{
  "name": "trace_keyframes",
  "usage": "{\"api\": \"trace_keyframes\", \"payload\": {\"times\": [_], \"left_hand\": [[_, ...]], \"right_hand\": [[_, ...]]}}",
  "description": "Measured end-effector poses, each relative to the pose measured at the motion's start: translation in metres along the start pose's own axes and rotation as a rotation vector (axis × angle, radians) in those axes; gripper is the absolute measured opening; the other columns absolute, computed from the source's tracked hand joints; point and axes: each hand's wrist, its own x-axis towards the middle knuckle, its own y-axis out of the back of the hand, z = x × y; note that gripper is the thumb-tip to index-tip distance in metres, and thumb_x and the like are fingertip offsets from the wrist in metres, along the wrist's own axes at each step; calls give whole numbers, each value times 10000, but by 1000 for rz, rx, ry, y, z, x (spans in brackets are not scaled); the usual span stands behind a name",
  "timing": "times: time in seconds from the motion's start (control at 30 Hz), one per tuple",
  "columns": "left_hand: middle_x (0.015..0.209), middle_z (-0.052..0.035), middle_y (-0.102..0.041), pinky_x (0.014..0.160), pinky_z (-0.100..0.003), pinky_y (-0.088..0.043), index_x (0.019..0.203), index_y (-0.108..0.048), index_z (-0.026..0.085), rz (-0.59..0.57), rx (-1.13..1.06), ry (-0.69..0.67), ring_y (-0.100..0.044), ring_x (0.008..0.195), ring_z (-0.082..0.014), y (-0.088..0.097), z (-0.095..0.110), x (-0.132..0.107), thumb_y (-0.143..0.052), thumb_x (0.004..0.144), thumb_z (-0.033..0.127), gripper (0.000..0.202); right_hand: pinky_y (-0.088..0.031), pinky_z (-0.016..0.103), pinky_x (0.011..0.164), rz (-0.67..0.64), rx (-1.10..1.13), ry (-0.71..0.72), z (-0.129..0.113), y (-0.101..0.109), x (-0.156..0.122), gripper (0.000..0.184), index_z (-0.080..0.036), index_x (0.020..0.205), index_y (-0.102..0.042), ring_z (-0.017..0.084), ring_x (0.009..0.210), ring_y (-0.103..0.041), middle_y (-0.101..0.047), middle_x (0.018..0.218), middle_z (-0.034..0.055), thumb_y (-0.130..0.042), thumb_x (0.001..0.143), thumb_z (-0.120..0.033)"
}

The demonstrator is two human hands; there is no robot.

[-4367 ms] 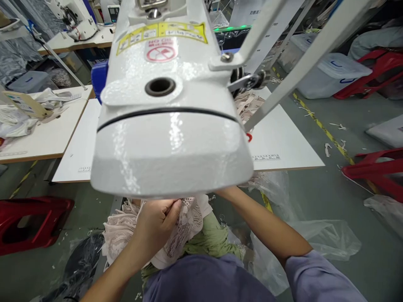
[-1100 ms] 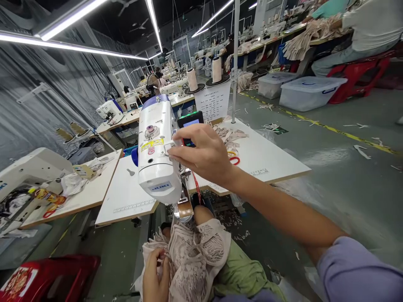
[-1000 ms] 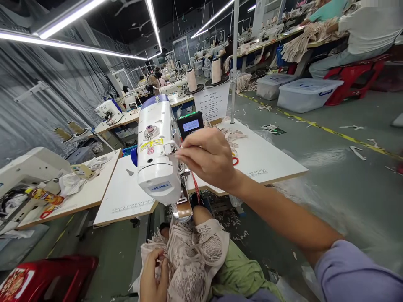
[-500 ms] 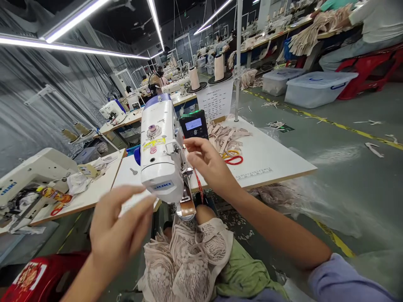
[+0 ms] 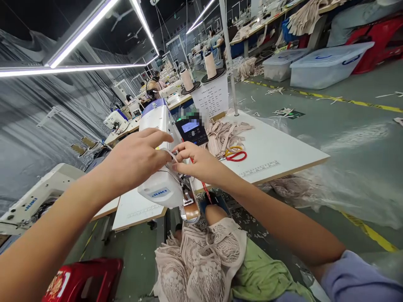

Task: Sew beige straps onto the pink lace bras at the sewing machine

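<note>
Both hands meet at the glossy white machine (image 5: 159, 191). The left hand (image 5: 135, 158) lies curled over its rounded top; I cannot tell whether it grips anything. The right hand (image 5: 197, 162) pinches narrowly beside it, perhaps on thread. Openwork beige lace (image 5: 201, 262) lies crumpled on the lap below. Red-handled scissors (image 5: 236, 156) and limp straps (image 5: 224, 133) rest on the table (image 5: 283, 144) behind.

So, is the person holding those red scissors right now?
No, the red scissors lie on the white table beside the strap pile, while the left hand and right hand are up at the sewing machine.
</note>
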Motion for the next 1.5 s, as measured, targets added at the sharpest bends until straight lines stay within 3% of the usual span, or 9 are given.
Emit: {"api": "trace_keyframes", "payload": {"times": [0.13,0.33,0.5,0.63,0.83,0.97,1.07,1.2,1.5], "left_hand": [[1173,-80,-670,995,-447,-488,921,-718,224,13,30,-28,-602,1171,-280,-5,2,-3,-428,986,316,311],[1092,-93,-612,983,-405,-491,936,-634,168,274,226,-85,-585,1059,-220,-17,23,-27,-496,983,176,147],[1068,-109,-595,851,-370,-521,978,-635,152,258,192,53,-580,979,-221,-13,31,-39,-516,976,157,119],[1305,-128,-564,962,-442,-499,1115,-672,211,167,348,-87,-565,1155,-274,-2,14,-26,-532,975,176,201],[1324,-87,-582,885,-405,-529,952,-713,217,-24,412,-236,-578,1176,-281,4,-1,3,-481,1001,231,237],[1130,-66,-643,900,-367,-522,964,-677,199,148,368,-278,-608,1060,-227,-8,7,-5,-504,995,191,176],[1041,-61,-625,911,-364,-506,961,-652,190,299,285,-148,-600,993,-207,-20,22,-20,-568,960,158,90],[980,-91,-574,805,-369,-494,912,-636,154,365,198,124,-563,915,-220,-31,39,-32,-566,954,165,82],[969,-86,-544,749,-310,-478,914,-580,159,367,145,224,-553,927,-204,-27,40,-21,-510,984,190,104]], "right_hand": [[-399,399,929,25,-234,115,4,1,4,159,-177,634,-655,206,957,-563,-642,990,45,-729,774,-171],[-391,362,930,18,-161,167,11,2,-8,131,-173,719,-657,185,966,-587,-653,974,38,-688,847,-175],[-394,360,936,37,-74,114,11,-3,-16,128,-169,750,-647,198,1024,-567,-637,1015,46,-647,878,-161],[-411,355,921,24,13,67,12,-7,-12,104,-172,756,-652,189,1010,-580,-624,1025,40,-672,858,-165],[-412,371,970,32,28,113,18,-6,-13,65,-171,790,-663,185,1014,-596,-636,1032,44,-682,851,-160],[-442,351,924,191,-30,184,18,0,-25,116,-185,948,-665,188,1015,-592,-642,1026,43,-690,835,-172],[-463,319,860,285,-123,342,13,1,-33,197,-179,1055,-658,172,941,-590,-640,995,43,-667,858,-180],[-464,277,763,146,-226,494,4,-5,-27,258,-157,1196,-655,152,858,-607,-664,926,41,-565,967,-236],[-401,244,665,267,-120,538,6,-10,-9,184,-161,900,-714,100,694,-544,-626,742,-5,-569,984,-234]]}}
